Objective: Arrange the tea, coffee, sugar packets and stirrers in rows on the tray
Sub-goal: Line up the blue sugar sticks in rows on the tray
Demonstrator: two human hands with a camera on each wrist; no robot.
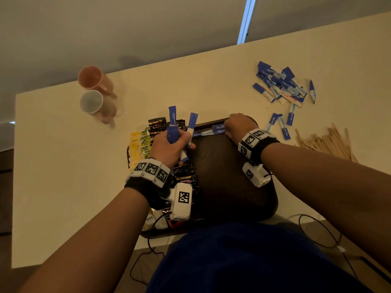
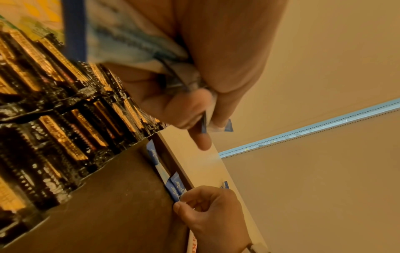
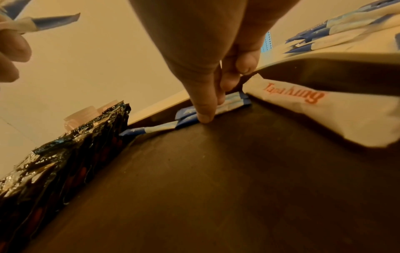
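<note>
The sugar packets point(image 1: 218, 129) you are laying along the far edge of the tray point(image 1: 230, 187) are thin paper sticks, light and limp by the look of them, likely to slide on the dark wood, so take each by its middle or pin it flat rather than lift it by one end. Your right hand point(image 1: 238, 125) is down on that row with fingers curled, its fingertips point(image 3: 204, 116) pressing on the blue-and-white packets against the tray rim. Your left hand point(image 1: 171, 148) hovers above the coffee sachets point(image 1: 186, 176), clenched round a bundle of packets point(image 1: 191, 125) that stand up out of the fist. More packets lie in a loose heap point(image 1: 281, 85) on the table point(image 1: 63, 166), with the stirrers point(image 1: 325, 142) well apart to the right.
</note>
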